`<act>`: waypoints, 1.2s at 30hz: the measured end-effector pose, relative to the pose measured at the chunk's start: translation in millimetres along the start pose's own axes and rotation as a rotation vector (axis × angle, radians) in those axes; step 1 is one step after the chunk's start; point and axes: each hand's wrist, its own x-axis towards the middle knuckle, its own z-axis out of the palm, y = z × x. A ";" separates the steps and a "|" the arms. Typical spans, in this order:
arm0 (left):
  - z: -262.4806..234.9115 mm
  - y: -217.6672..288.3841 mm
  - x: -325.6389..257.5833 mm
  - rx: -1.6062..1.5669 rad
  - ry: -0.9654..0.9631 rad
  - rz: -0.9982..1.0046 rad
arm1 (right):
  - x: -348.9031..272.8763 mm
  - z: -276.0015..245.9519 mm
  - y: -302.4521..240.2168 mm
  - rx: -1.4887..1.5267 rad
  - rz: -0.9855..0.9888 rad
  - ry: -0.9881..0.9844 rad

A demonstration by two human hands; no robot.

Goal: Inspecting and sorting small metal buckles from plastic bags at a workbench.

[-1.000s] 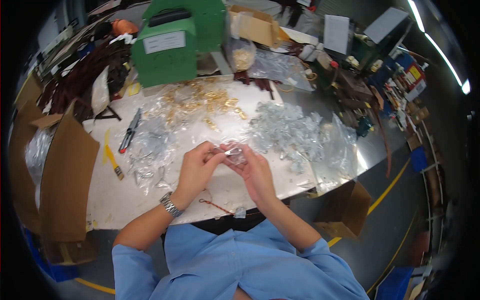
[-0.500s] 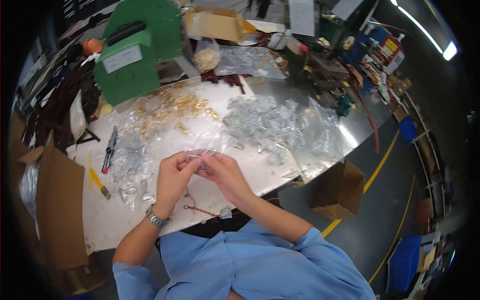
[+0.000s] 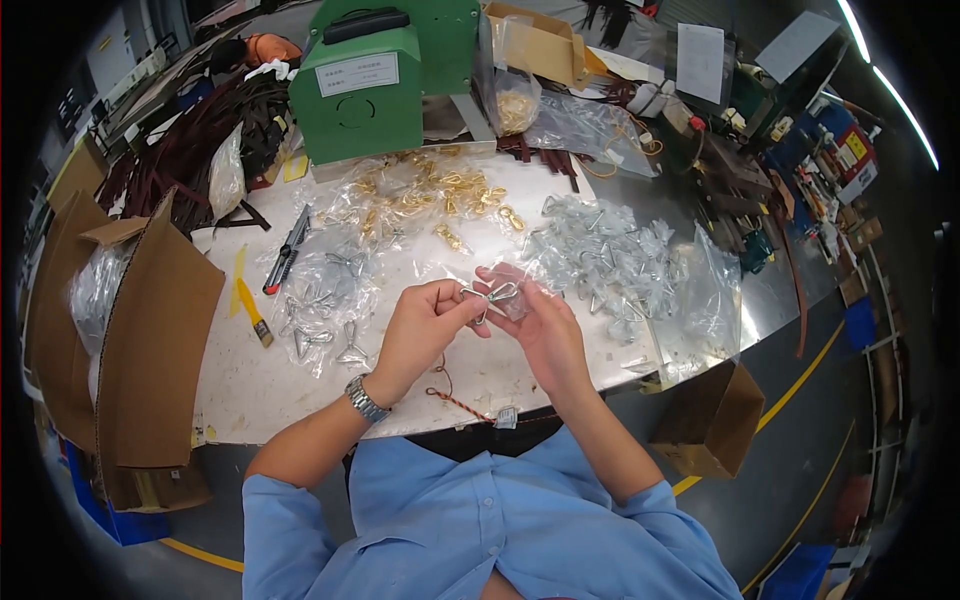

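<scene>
My left hand (image 3: pixel 425 318), with a metal-banded watch on its wrist, pinches a small silver wire-loop metal fitting (image 3: pixel 488 294) between thumb and fingers. Around the fitting's right end, my right hand (image 3: pixel 545 330) curls its fingers, with a small clear plastic bag (image 3: pixel 513 300) in its grasp. To the right lies a heap of silver fittings in clear bags (image 3: pixel 600 255). More silver fittings (image 3: pixel 318 330) lie on plastic to the left. Gold-coloured fittings (image 3: pixel 450 195) in clear wrap are spread beyond my hands. Below the hands is a twisted red-brown cord (image 3: pixel 460 405) with a tag.
A green machine (image 3: pixel 365 95) stands at the back of the white table (image 3: pixel 240 400). On the left are a box cutter (image 3: pixel 288 250), a yellow-handled brush (image 3: pixel 254 315) and a cardboard box (image 3: pixel 155 340). Another cardboard box (image 3: pixel 708 425) sits beyond the table's right edge.
My hands have drawn slightly apart, so the silver fitting between them shows more plainly. The view has shifted, moving the whole scene rightward in the picture.
</scene>
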 end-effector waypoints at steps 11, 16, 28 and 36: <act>5.4 1.7 -1.9 -0.094 0.054 0.024 | -2.2 -0.1 0.1 -0.041 0.023 -0.059; 3.0 -0.7 -0.4 -0.092 0.106 0.059 | -2.5 -2.3 1.5 -0.078 0.017 -0.047; 9.4 -9.4 -6.8 -0.023 0.036 0.019 | -7.5 7.9 19.4 -0.032 0.060 -0.024; -27.2 10.3 11.6 -0.018 -0.135 -0.083 | -5.5 -5.7 -11.2 -0.104 0.014 0.018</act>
